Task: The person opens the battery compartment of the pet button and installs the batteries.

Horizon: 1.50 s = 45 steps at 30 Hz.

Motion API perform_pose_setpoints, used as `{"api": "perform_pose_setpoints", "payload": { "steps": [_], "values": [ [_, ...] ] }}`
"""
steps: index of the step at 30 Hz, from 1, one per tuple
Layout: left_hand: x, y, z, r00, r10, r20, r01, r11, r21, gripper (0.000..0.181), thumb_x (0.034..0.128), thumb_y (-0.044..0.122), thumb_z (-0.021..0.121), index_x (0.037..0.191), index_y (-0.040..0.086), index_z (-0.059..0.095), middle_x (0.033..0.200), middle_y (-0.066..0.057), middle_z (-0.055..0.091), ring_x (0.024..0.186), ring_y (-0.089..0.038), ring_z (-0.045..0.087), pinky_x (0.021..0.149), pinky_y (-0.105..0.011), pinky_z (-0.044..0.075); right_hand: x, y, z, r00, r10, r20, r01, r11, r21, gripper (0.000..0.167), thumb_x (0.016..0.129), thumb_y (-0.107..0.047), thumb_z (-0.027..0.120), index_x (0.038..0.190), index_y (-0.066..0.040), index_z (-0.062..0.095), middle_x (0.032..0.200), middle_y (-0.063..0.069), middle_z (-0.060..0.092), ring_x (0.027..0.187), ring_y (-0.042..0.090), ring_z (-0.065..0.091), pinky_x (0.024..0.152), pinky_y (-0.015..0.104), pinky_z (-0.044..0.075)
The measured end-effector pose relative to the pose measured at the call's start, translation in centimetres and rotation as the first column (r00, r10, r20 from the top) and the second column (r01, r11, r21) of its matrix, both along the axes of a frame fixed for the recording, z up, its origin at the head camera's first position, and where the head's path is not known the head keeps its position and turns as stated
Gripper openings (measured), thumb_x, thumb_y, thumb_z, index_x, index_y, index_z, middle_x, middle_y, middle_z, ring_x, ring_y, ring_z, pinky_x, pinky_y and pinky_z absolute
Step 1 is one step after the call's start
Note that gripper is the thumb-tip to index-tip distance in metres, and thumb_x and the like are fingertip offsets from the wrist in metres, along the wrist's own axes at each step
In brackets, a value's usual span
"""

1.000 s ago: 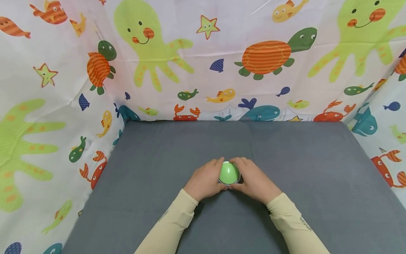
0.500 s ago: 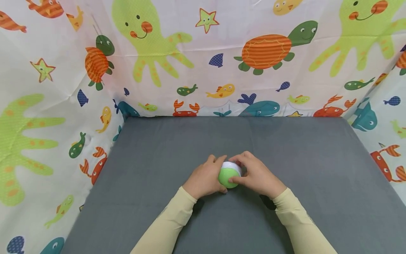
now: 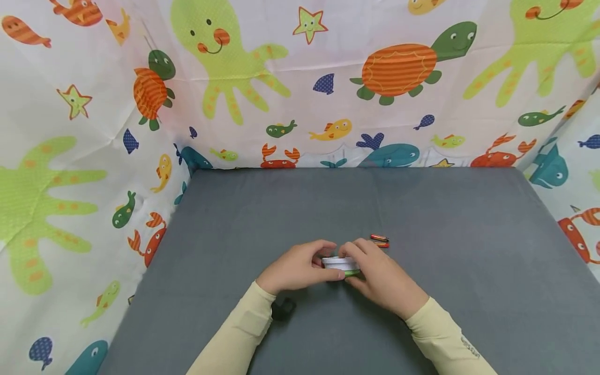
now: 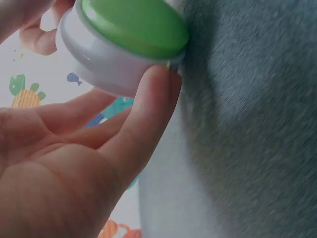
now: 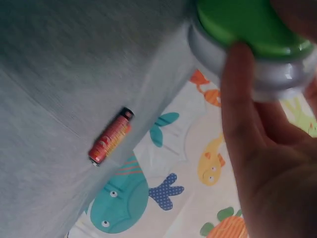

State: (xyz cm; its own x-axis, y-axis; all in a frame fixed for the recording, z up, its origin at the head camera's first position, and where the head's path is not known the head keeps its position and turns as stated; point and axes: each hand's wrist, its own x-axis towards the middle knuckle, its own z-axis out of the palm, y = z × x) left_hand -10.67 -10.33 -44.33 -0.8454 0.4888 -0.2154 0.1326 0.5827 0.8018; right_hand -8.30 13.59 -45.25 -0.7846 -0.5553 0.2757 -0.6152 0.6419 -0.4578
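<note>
Between the two hands is a round white device [image 3: 338, 264] with a green dome, its white side turned up and the green low at the front. In the left wrist view the green dome [image 4: 138, 27] faces the grey surface. My left hand [image 3: 302, 266] grips its left side, thumb along the front edge. My right hand [image 3: 380, 276] holds the right side, thumb at the front and fingers over the top. The right wrist view shows a fingertip against the green dome [image 5: 252, 25].
Just behind the right hand, two red batteries [image 3: 380, 240] lie on the grey surface [image 3: 281, 208]; one battery [image 5: 111, 136] shows clearly in the right wrist view. A sheet printed with sea animals [image 3: 300, 104] hangs at the back and sides.
The device has been turned over from green side up to white side up, and both hands have shifted their grip around it. Two batteries now show behind the right hand.
</note>
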Motion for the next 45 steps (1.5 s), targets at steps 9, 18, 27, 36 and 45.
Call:
{"api": "perform_pose_setpoints", "payload": {
  "steps": [9, 18, 27, 36, 45],
  "values": [
    [0.3, 0.5, -0.4, 0.995, -0.008, -0.095, 0.005, 1.000, -0.026, 0.084, 0.0889, 0.048, 0.088, 0.158, 0.014, 0.054, 0.140, -0.001, 0.067, 0.106, -0.007, 0.066, 0.091, -0.026, 0.056, 1.0, 0.0, -1.0, 0.999, -0.011, -0.043, 0.011, 1.000, 0.004, 0.057, 0.076, -0.010, 0.099, 0.117, -0.029, 0.065, 0.117, -0.006, 0.058, 0.109, 0.013, 0.060, 0.083, 0.034, 0.061],
    [1.6, 1.7, -1.5, 0.973, -0.068, -0.221, 0.033, 0.986, -0.161, 0.098, 0.0825, 0.060, 0.090, 0.162, 0.019, 0.049, 0.130, 0.001, 0.056, 0.101, -0.006, 0.056, 0.087, -0.022, 0.051, 1.1, 1.7, 0.6, 0.999, 0.049, 0.014, -0.049, 0.999, -0.020, 0.025, 0.089, -0.027, 0.090, 0.106, -0.034, 0.073, 0.123, -0.015, 0.067, 0.115, 0.006, 0.063, 0.085, 0.033, 0.059],
    [3.0, 2.9, -1.6, 0.954, -0.046, -0.296, -0.028, 0.970, -0.241, 0.095, 0.0741, 0.066, 0.094, 0.151, 0.026, 0.055, 0.113, 0.004, 0.049, 0.089, -0.007, 0.049, 0.069, -0.019, 0.046, 1.3, 1.5, 0.8, 0.999, 0.044, -0.028, -0.042, 0.997, 0.065, 0.021, 0.085, -0.023, 0.094, 0.103, -0.025, 0.083, 0.127, -0.003, 0.077, 0.118, 0.019, 0.073, 0.087, 0.042, 0.063],
    [3.2, 3.1, -1.3, 0.942, -0.030, -0.334, -0.068, 0.959, -0.277, 0.098, 0.0651, 0.070, 0.097, 0.143, 0.025, 0.058, 0.109, 0.005, 0.051, 0.085, -0.006, 0.046, 0.066, -0.019, 0.045, 1.3, 0.9, 1.0, 0.990, 0.078, -0.120, -0.068, 0.994, 0.085, 0.021, 0.082, -0.019, 0.095, 0.100, -0.018, 0.083, 0.121, -0.001, 0.079, 0.111, 0.018, 0.075, 0.084, 0.038, 0.064],
    [3.3, 2.9, -1.6, 0.892, -0.066, -0.447, -0.085, 0.947, -0.309, 0.081, 0.0742, 0.062, 0.093, 0.134, 0.017, 0.062, 0.103, 0.005, 0.055, 0.083, -0.005, 0.047, 0.065, -0.017, 0.044, 1.6, 0.3, 0.2, 0.953, 0.111, -0.282, -0.093, 0.993, 0.074, 0.021, 0.077, -0.011, 0.083, 0.097, -0.019, 0.078, 0.107, -0.009, 0.073, 0.092, 0.006, 0.068, 0.069, 0.027, 0.059]
  ]
}}
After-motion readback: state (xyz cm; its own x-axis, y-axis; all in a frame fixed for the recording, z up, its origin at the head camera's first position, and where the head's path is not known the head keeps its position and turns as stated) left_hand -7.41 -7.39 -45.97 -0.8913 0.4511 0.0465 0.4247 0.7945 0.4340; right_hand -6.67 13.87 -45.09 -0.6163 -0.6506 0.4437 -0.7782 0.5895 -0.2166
